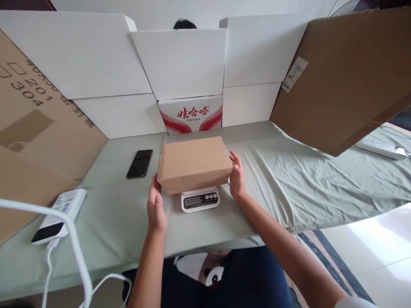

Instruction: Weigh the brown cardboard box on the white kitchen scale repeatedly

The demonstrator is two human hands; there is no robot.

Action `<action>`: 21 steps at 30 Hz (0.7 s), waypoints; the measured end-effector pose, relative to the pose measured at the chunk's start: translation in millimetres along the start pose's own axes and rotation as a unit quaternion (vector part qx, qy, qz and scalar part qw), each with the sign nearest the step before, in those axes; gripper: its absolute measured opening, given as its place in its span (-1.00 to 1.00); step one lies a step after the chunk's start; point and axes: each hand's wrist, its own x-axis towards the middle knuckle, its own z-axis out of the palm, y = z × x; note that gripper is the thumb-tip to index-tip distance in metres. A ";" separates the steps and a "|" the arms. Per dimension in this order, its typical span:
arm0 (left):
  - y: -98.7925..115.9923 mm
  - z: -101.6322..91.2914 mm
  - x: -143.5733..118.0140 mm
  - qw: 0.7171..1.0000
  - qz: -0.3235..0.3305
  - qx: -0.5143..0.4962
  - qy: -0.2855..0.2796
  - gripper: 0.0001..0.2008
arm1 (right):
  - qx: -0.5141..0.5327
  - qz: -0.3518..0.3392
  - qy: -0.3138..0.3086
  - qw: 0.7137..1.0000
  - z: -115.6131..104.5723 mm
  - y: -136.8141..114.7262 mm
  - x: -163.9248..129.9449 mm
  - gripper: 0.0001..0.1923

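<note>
The left hand point(156, 205) stands edge-up with its fingers point(155, 182) released and straight, their tips at the near left corner of a brown cardboard box point(195, 163), touching it or just off it; which of the two cannot be told. The right hand point(236, 175) mirrors it on the far side, fingers extended and unclenched, lying flat against the box's right end without curling around it. The box is closed and sits level on a small white digital kitchen scale point(199, 199), whose display and buttons poke out below the box's near edge. The scale rests on a tabletop point(289, 179) covered with a pale green, wrinkled cloth. Left of the box, well apart from it, lies a black smartphone point(139, 163), face up. Nearer the left edge sits a white power bank point(59, 216) with a white cable point(77, 252) looping past it. Behind the box stands a carton with red Chinese lettering point(191, 113), flanked by white foam boards point(180, 62) and large brown cardboard sheets point(346, 72).
</note>
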 end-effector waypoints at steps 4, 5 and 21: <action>1.3 0.3 0.4 1.000 -0.001 0.012 -0.006 -0.20 | -0.025 -0.020 -0.017 0.999 0.1 0.7 -1.7 -0.30; 1.3 0.4 0.6 1.000 -0.004 0.014 -0.007 -0.20 | -0.031 -0.023 -0.020 0.999 0.1 0.7 -1.7 -0.31; -2.5 -0.5 0.8 0.999 -0.017 0.035 -0.012 -0.19 | -0.034 -0.030 -0.027 0.999 2.3 -6.2 -3.4 -0.28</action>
